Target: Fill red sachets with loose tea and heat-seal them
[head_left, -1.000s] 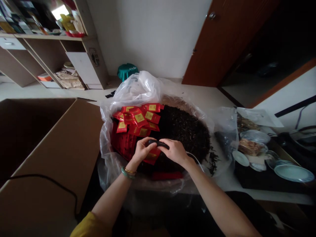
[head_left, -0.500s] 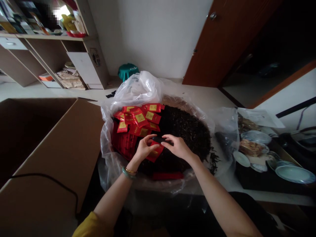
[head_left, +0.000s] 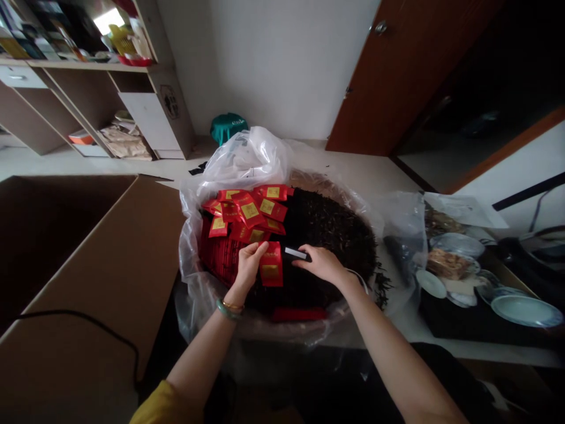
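Your left hand (head_left: 249, 265) pinches the upper left side of a red packet (head_left: 271, 271) between thumb and curled fingers, while your right hand (head_left: 322, 263) grasps the right end of a small black device (head_left: 296, 253) with a pale strip on it. The packet hangs upright over the dark leaves (head_left: 331, 235), with the device just beside it at 3 o'clock; whether the two touch, you can't tell. Expect the packet to be light, soft and rather slippery, as its glossy film should crease easily; take it flat by a side edge near the top rather than squeezing its body. From it, a heap of red packets (head_left: 248, 212) lies at 11 o'clock and a dense red stack (head_left: 220, 256) at 9. Crumpled clear plastic (head_left: 189, 294) lines the wide container under everything. Around you, an open cardboard box (head_left: 101, 277) stands at 9 o'clock, a cabinet (head_left: 148, 121) at 10, a brown door (head_left: 397, 76) at 1 and pale dishes (head_left: 525, 309) at 3, and pale floor (head_left: 57, 162) stretches before the cabinet.
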A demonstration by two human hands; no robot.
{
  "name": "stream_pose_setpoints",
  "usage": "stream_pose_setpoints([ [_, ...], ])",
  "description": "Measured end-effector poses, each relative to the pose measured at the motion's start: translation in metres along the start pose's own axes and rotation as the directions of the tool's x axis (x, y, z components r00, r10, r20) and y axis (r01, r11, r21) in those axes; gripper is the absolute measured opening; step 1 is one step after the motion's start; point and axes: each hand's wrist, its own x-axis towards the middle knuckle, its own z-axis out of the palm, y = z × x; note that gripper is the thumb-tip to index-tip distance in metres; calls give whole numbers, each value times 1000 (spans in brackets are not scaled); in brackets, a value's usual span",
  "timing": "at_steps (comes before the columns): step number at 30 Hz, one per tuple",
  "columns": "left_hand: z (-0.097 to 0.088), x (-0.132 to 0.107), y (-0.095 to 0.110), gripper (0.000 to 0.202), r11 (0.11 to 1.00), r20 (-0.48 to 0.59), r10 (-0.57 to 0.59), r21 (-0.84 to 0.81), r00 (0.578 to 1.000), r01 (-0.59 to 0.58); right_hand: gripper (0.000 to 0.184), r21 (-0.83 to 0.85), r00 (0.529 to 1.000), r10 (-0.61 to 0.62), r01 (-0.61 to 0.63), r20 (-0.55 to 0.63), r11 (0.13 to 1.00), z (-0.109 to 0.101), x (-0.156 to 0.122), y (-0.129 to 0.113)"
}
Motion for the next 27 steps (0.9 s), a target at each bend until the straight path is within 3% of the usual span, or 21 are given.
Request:
stream_pose_setpoints([
  [3,1,-1,0,42,998,28,-44,-49,999,45,38,12,998,-26,27,-51,1000,9,2,-4],
  [5,3,-3,1,42,994,78,-70,-74,994,76,32,186,987,-57,85,-151,979,13,4,-9],
  [9,6,-6,3,45,991,227,-112,-41,967,125,31,505,954,-89,229,-286,832,18,3,-24],
  [13,5,-8,4,50,991,350,-131,26,928,130,32,528,925,-77,279,-372,802,17,-2,-33],
  [17,4,-13,9,50,982,528,-182,135,830,129,34,655,943,90,153,-321,740,13,-3,-32],
  [20,6,-16,13,55,960,602,-249,255,759,113,38,830,957,208,53,-201,556,9,0,-29],
  [21,8,-15,15,54,956,588,-256,270,767,111,42,870,956,232,43,-178,492,7,2,-27],
  [23,12,-8,21,46,962,507,-219,254,834,98,44,902,955,258,17,-142,432,4,4,-24],
  [25,18,4,31,38,976,377,-121,212,918,42,41,856,977,211,-73,-43,512,0,2,-22],
  [27,26,21,45,33,989,297,-47,151,954,1,33,692,988,61,-145,144,707,-3,-3,-23],
])
